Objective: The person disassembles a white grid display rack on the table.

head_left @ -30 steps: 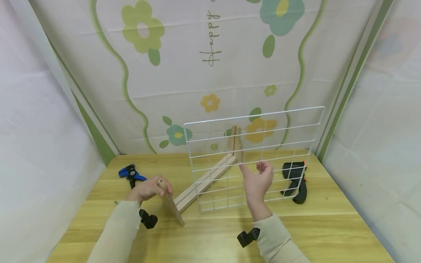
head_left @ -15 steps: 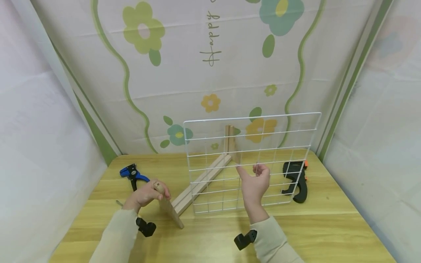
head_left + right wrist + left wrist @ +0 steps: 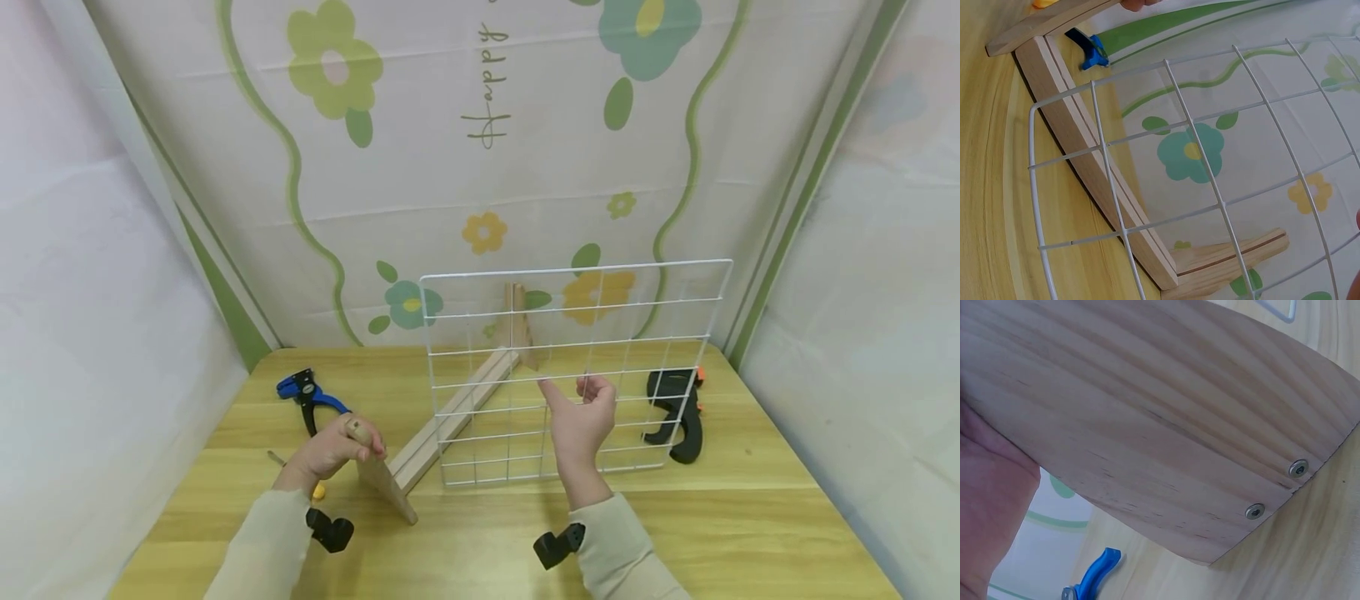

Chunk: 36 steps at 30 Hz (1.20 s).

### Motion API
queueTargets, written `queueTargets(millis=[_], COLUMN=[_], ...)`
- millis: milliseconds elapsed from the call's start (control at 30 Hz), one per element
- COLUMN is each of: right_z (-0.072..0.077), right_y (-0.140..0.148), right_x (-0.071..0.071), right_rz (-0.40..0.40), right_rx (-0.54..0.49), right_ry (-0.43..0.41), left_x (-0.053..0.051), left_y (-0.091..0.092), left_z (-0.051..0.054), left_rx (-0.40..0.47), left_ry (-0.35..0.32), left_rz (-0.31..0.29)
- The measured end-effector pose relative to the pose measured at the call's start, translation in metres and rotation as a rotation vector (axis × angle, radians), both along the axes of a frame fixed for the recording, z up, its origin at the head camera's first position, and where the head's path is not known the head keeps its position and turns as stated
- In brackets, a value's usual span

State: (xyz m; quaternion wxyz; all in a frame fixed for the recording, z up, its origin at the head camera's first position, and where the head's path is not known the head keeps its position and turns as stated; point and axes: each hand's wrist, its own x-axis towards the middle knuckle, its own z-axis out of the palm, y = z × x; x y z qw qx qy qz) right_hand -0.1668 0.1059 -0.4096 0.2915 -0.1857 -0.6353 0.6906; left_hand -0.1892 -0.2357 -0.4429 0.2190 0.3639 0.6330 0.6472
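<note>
My left hand [image 3: 330,457] grips the top of the near side panel of a wooden frame [image 3: 457,421]. Two hex-socket bolts [image 3: 1298,468] show low on that panel in the left wrist view. A grooved rail joins it to the far upright panel [image 3: 522,329]. My right hand [image 3: 581,429] holds a white wire grid panel [image 3: 577,270] upright by its inner wires, thumb on the near side. In the head view the grid stands in front of the rail, overlapping it. The right wrist view shows the grooves in the rail [image 3: 1066,106] and far panel behind the wires.
Blue-and-black pliers [image 3: 306,390] lie on the table beyond my left hand. A black clamp-like tool [image 3: 692,437] with orange tips rests at the right. A thin metal shaft [image 3: 276,457] and a yellow end [image 3: 318,492] show beside my left wrist. Fabric walls surround the table.
The wooden frame has shifted left, its far end most, with my left hand moving slightly left and nearer. The grid has dropped a little and its top edge lies more level.
</note>
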Motion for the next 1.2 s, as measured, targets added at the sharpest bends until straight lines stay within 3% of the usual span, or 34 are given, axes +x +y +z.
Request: queueTargets(millis=[600,767,933,1200], right_z=[-0.005,-0.008,-0.011,-0.013], right_y=[0.000,0.000,0.001,0.002], right_x=[-0.005,-0.007,-0.010,-0.017], right_rz=[-0.014,-0.021,-0.019,-0.014], right_rx=[0.019,0.037,0.058,0.055], right_ry=[-0.031,-0.043,-0.041,-0.050], left_x=[0.024,0.032,0.038,0.045], left_y=[0.001,0.002,0.004,0.006], left_z=[-0.008,-0.010,-0.011,-0.012], left_rx=[0.087,0.113,0.134,0.154], left_ry=[0.073,0.122,0.102,0.152], left_rz=[0.118,0.147,0.168,0.220])
